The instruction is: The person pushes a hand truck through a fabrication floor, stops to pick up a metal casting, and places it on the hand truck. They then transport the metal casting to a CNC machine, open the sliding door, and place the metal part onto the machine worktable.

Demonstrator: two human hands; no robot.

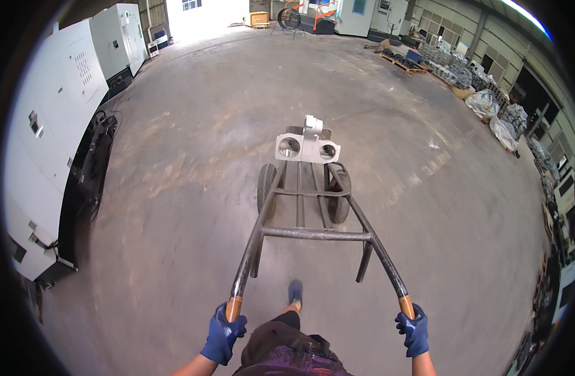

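A dark steel two-wheeled hand truck (315, 234) stretches ahead of me over a concrete floor. At its far end rests a pale grey metal casting (307, 146) with two round bores and an upright lug. My left hand (223, 336), in a blue glove, is closed round the left brown handle grip. My right hand (413, 332), also gloved in blue, grips the right handle. One blue shoe (295, 292) shows between the handles, below the truck's crossbar.
Large white machine cabinets (56, 125) line the left side, with dark bases and cables. Pallets, white sacks (493, 116) and stacked metal parts run along the right wall. An orange frame (306, 14) stands far ahead by a bright doorway.
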